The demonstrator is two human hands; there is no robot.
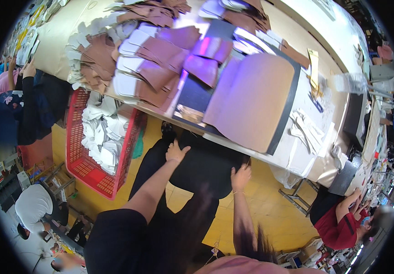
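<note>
My left hand [176, 152] lies flat on black fabric [201, 169] over my legs, fingers apart and holding nothing. My right hand [241, 176] rests on the right edge of the same fabric, fingers spread, a thin bracelet at the wrist. Both hands are just below the near edge of a long work table [297, 155]. On the table directly above them a large brown sheet [252, 98] lies on a black mat [196, 98].
Stacks of brown and white cut pieces [153, 68] cover the table's left half. A red basket [85, 166] of white pieces stands on the yellow floor at left. Other people work at the left [28, 102], lower left [34, 205] and right [341, 223].
</note>
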